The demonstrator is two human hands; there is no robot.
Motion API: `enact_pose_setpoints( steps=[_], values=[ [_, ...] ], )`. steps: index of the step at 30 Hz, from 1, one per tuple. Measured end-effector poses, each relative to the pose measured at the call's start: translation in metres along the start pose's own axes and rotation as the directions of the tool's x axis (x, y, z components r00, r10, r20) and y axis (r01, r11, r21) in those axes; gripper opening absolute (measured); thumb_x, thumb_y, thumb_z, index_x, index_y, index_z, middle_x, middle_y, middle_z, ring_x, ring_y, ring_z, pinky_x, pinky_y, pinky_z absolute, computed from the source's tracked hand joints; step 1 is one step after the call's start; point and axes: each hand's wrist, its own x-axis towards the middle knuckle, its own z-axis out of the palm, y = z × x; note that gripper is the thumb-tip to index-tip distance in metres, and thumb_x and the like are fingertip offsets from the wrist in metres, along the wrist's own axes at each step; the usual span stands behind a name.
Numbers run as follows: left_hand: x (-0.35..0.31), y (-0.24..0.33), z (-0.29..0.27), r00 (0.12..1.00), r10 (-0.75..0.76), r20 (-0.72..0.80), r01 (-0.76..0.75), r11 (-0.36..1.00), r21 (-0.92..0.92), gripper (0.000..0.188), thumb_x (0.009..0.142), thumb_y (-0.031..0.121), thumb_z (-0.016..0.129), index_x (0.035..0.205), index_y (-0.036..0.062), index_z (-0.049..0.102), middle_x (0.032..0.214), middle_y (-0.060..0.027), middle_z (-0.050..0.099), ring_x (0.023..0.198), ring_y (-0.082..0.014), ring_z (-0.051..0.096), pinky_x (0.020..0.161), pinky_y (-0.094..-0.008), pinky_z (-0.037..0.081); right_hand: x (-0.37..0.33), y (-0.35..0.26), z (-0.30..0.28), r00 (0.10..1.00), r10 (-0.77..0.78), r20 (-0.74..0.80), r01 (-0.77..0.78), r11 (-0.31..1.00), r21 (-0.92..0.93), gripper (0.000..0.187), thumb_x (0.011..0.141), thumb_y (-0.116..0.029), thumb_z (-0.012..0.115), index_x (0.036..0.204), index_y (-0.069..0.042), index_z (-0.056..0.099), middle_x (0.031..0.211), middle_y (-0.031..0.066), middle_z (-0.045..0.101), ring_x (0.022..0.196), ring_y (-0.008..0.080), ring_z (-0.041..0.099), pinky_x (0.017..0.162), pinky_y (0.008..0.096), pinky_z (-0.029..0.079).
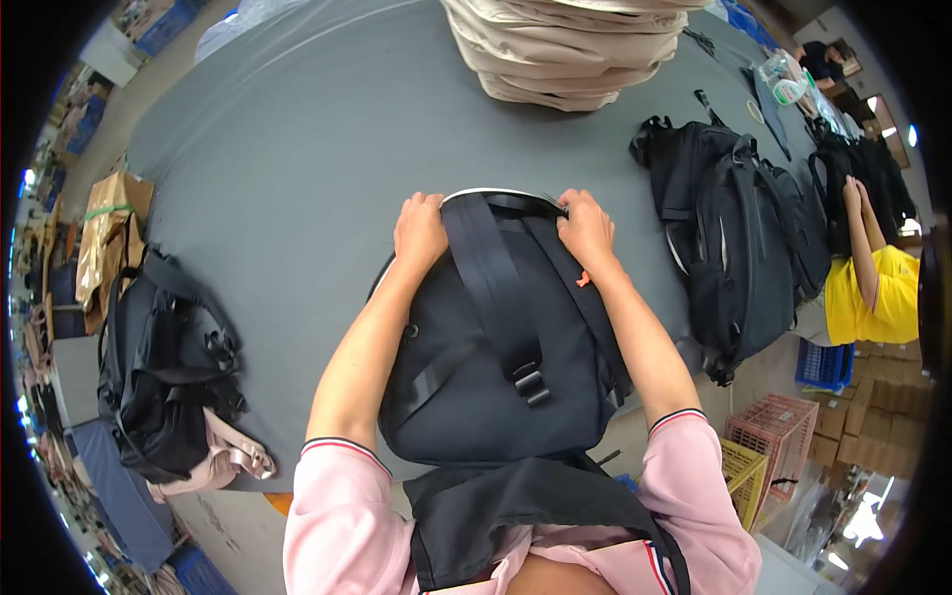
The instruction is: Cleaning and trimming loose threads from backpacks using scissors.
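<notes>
A dark navy backpack (476, 327) lies on the grey table in front of me, its near end by my apron. My left hand (421, 233) grips its far edge on the left side, fingers curled round the rim. On the right side of the same edge, my right hand (585, 228) is closed on the fabric. Between both hands a pale strip of lining or edging shows along the rim. A wide dark strap (491, 278) runs down the backpack to a buckle (531, 385). Near my right wrist hangs a small orange tag (583, 280).
Beige folded bags (575, 55) are stacked at the far side of the grey table (288, 169). Dark backpacks (734, 228) lie to the right; a black bag (164, 367) with pink cloth sits left. A person in yellow (873, 293) works at right, near crates (773, 436).
</notes>
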Motion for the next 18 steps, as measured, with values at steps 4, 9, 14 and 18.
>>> enact_pose_setpoints(
  steps=[4, 9, 14, 18],
  values=[
    [0.012, 0.005, 0.007, 0.992, 0.076, -0.097, -0.090, 0.985, -0.149, 0.035, 0.072, -0.005, 0.047, 0.102, 0.0040, 0.064, 0.097, -0.0147, 0.062, 0.099, -0.0323, 0.056, 0.086, -0.0387, 0.046, 0.010, 0.024, 0.011, 0.980, -0.028, -0.195, 0.040, 0.998, 0.056, 0.015, 0.073, -0.014, 0.065, 0.088, -0.010, 0.065, 0.088, 0.0109, 0.058, 0.077, 0.0328, 0.060, 0.069, 0.0443, 0.048],
    [0.005, 0.037, -0.036, 0.955, 0.043, -0.293, -0.144, 0.932, -0.333, 0.041, 0.065, -0.010, 0.043, 0.099, 0.0016, 0.064, 0.103, -0.0140, 0.062, 0.097, -0.0306, 0.058, 0.089, -0.0366, 0.044, 0.017, 0.011, -0.016, 0.991, 0.133, -0.030, -0.109, 0.905, 0.411, 0.017, 0.075, -0.018, 0.064, 0.089, -0.009, 0.065, 0.076, 0.0134, 0.058, 0.072, 0.0332, 0.058, 0.065, 0.0406, 0.045],
    [-0.010, 0.072, -0.094, 0.883, 0.060, -0.466, -0.250, 0.899, -0.359, 0.041, 0.066, -0.012, 0.038, 0.094, 0.0006, 0.065, 0.092, -0.0116, 0.065, 0.092, -0.0261, 0.061, 0.087, -0.0322, 0.045, 0.013, -0.016, -0.068, 0.913, -0.077, -0.401, 0.256, 0.872, 0.416, 0.013, 0.074, -0.008, 0.059, 0.087, -0.005, 0.061, 0.076, 0.0148, 0.057, 0.076, 0.0360, 0.056, 0.064, 0.0409, 0.044],
    [-0.038, 0.109, -0.107, 0.960, -0.184, -0.209, -0.142, 0.325, -0.935, 0.031, 0.070, -0.010, 0.041, 0.092, -0.0036, 0.062, 0.088, -0.0051, 0.063, 0.084, -0.0110, 0.057, 0.078, -0.0233, 0.044, -0.008, -0.024, -0.091, 0.799, -0.071, -0.597, 0.391, 0.816, 0.426, 0.023, 0.065, 0.010, 0.049, 0.083, 0.000, 0.060, 0.084, 0.0117, 0.063, 0.078, 0.0250, 0.062, 0.073, 0.0306, 0.048]
  ],
)
